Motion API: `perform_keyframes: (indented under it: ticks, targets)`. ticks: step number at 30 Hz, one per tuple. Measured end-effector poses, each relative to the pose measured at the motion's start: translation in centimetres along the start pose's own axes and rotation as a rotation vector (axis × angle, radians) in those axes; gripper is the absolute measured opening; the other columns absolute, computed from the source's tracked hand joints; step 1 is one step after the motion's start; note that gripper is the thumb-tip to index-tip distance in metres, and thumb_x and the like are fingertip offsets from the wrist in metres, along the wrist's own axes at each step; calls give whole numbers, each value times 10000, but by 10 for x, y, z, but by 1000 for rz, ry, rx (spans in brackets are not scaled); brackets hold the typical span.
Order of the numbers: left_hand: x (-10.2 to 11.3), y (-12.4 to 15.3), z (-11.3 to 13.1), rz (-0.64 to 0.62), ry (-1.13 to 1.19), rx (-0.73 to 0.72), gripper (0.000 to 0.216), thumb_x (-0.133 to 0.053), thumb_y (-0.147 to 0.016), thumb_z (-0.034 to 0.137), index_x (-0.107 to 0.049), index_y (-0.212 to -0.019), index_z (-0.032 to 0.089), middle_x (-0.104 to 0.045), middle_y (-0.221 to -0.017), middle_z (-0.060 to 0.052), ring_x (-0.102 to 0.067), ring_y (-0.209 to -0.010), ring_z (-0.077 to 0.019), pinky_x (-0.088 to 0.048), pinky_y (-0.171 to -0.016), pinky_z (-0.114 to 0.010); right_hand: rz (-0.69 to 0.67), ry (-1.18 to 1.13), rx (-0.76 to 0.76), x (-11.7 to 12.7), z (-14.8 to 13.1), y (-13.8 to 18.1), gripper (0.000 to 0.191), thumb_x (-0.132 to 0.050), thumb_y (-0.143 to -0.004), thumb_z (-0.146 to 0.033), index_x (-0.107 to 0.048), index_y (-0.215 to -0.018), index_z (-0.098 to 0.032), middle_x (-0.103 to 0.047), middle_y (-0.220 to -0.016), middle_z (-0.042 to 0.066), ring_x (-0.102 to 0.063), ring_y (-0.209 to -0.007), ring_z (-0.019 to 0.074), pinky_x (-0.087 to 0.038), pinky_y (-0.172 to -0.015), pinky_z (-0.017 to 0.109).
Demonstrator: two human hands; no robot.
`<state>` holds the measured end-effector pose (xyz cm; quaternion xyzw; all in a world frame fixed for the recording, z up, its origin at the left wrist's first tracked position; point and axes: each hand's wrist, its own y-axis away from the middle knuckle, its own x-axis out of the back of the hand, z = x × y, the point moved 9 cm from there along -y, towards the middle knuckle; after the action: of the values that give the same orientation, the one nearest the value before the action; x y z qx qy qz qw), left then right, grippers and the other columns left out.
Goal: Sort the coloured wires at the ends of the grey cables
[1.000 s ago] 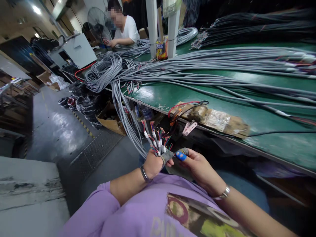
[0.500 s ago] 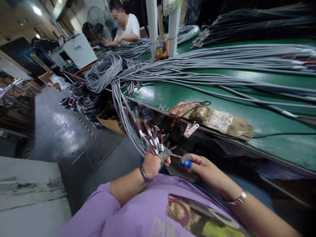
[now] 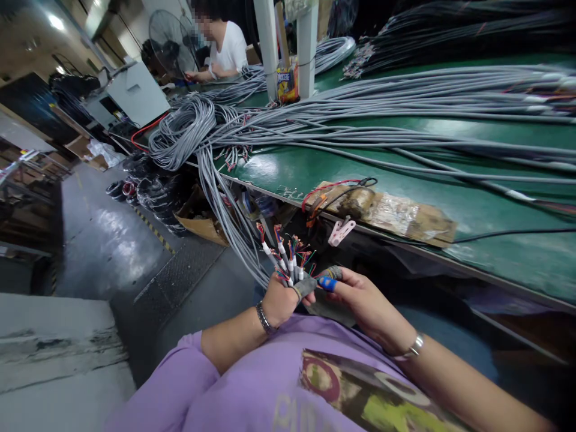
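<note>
My left hand is closed around a bunch of grey cables, just below their stripped ends. White bands wrap the cable ends, and thin coloured wires fan out above my fist. A grey covering sits on my left thumb. Close beside it, my right hand pinches at the wires of one cable end, with a blue wrap on the thumb and a grey cover on a finger. The fingertips hide most of the wire between them. From my left hand the cables run up to a coil at the table's edge.
Long grey cables lie across the green table. A wooden board with a pink clip sits at the near edge. Behind the white posts, a person in white works. An open carton stands below.
My right hand has moved left, closer to my left hand; the stretch of reddish wire seen between them is now much shorter. The view has shifted slightly.
</note>
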<state>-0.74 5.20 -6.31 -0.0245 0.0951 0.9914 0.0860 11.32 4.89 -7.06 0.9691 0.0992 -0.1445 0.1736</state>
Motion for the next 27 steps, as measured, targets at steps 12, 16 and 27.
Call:
perform_keyframes:
  ticks: [12, 16, 27]
  targets:
    - [-16, 4, 4, -245, 92, 113, 476, -747, -651, 529, -561, -473, 129, -525, -443, -12, -468, -394, -84, -388, -432, -221, -12, -316, -114, -9, 16, -3, 302, -855, -567, -376, -649, -692, -192, -589, -594, -20, -514, -562, 124, -450, -617, 291]
    - [-6, 2, 3, -136, 110, 63, 453, -729, -685, 514, -564, -500, 135, -537, -467, -10, -473, -413, -86, -392, -444, -225, 55, -362, -106, 3, 16, -5, 318, -844, -590, -406, -642, -707, -191, -531, -586, -37, -445, -528, 94, -427, -556, 255]
    - [-4, 3, 3, -59, 24, 34, 435, -706, -712, 503, -580, -505, 142, -540, -473, -13, -488, -441, -95, -412, -472, -228, -45, -55, -66, -11, 1, 8, 314, -790, -648, -443, -616, -701, -187, -611, -616, 3, -513, -598, 140, -358, -569, 273]
